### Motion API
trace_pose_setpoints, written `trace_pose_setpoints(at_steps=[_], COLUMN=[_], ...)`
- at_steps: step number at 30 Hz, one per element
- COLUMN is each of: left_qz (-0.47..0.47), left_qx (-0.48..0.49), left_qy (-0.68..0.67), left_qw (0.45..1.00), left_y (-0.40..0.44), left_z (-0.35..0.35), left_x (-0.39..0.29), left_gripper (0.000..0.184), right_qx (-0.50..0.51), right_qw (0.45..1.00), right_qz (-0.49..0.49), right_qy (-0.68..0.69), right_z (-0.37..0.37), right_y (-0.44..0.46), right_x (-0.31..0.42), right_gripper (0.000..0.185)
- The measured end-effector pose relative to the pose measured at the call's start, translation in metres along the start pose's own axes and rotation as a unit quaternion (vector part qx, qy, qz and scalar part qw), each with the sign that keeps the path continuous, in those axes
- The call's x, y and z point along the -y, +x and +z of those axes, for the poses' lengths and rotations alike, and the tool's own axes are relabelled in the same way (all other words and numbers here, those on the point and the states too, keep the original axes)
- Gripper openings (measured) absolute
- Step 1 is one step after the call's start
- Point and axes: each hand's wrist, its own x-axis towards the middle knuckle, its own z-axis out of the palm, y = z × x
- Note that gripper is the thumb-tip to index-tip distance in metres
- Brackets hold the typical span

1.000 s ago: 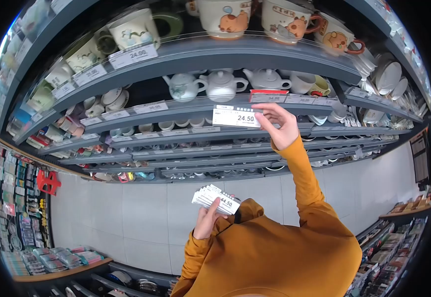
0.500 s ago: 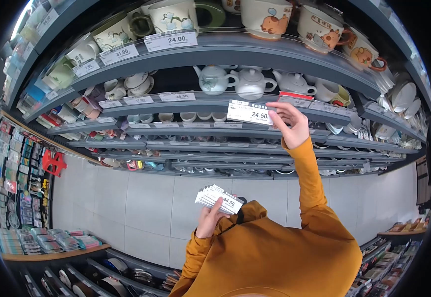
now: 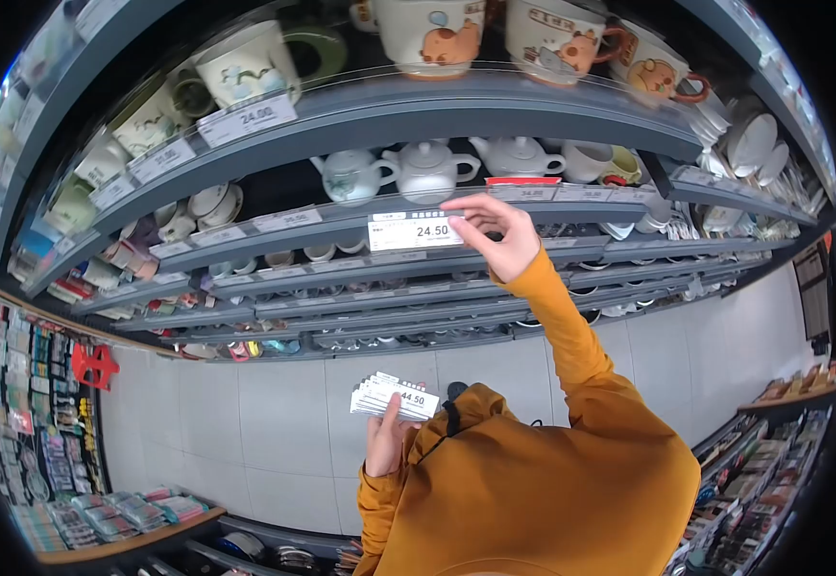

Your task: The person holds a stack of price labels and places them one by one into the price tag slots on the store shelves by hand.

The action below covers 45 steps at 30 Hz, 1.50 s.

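Note:
My right hand [image 3: 496, 233] is raised to the teapot shelf and pinches the right end of a white price tag [image 3: 416, 232] reading 24.50. The tag is in front of the shelf edge; whether it touches the edge I cannot tell. Behind and above it stand white teapots [image 3: 429, 171], one with a pale blue-green pattern [image 3: 351, 178]. Lower down, near my body, my left hand [image 3: 386, 444] grips a fanned stack of price tags [image 3: 394, 396], the thumb on the top one, which reads 44.50.
Cups with cartoon animals [image 3: 554, 40] line the upper shelf. A red-topped price tag [image 3: 523, 181] is on the teapot shelf edge to the right. Beyond the tiled floor [image 3: 274, 413], a red stool [image 3: 94, 366] stands at left. Packaged goods [image 3: 115, 516] lie on a low shelf behind.
The view has turned, so shelves and hands appear shifted to the left. My right hand still pinches the 24.50 tag in front of the teapot shelf, and my left hand keeps the stack.

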Motion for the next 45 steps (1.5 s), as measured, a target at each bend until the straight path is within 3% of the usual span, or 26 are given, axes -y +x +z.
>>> trace_pose_setpoints(at_steps=[15, 19, 29, 32, 35, 41, 45], left_qz=[-0.042, -0.065, -0.09, -0.088, -0.075, -0.102, -0.121], left_qx=[0.014, 0.06, 0.055, 0.049, 0.068, 0.014, 0.081], left_qy=[0.022, 0.033, 0.031, 0.058, 0.046, 0.025, 0.018], left_qw=[0.999, 0.996, 0.994, 0.993, 0.994, 0.994, 0.989], left_y=[0.025, 0.036, 0.046, 0.038, 0.037, 0.023, 0.013], left_z=[0.036, 0.041, 0.047, 0.061, 0.057, 0.028, 0.008], left_x=[0.014, 0.024, 0.05, 0.03, 0.021, 0.018, 0.011], left_gripper=[0.034, 0.032, 0.036, 0.036, 0.034, 0.031, 0.039], right_qx=[-0.008, 0.011, 0.01, 0.003, 0.013, -0.003, -0.006], right_qw=[0.999, 0.998, 0.997, 0.995, 0.996, 0.995, 0.996], right_qz=[0.026, 0.067, 0.078, 0.094, 0.082, 0.1, 0.088], right_qy=[-0.043, -0.011, 0.005, 0.015, 0.009, 0.026, 0.023], right_z=[-0.037, -0.039, -0.033, -0.037, -0.034, -0.01, 0.013], right_y=[-0.013, -0.019, -0.029, -0.032, -0.036, -0.052, -0.074], right_x=[-0.012, -0.022, -0.035, -0.037, -0.039, -0.023, -0.027], right_gripper=[0.022, 0.022, 0.02, 0.02, 0.021, 0.022, 0.024])
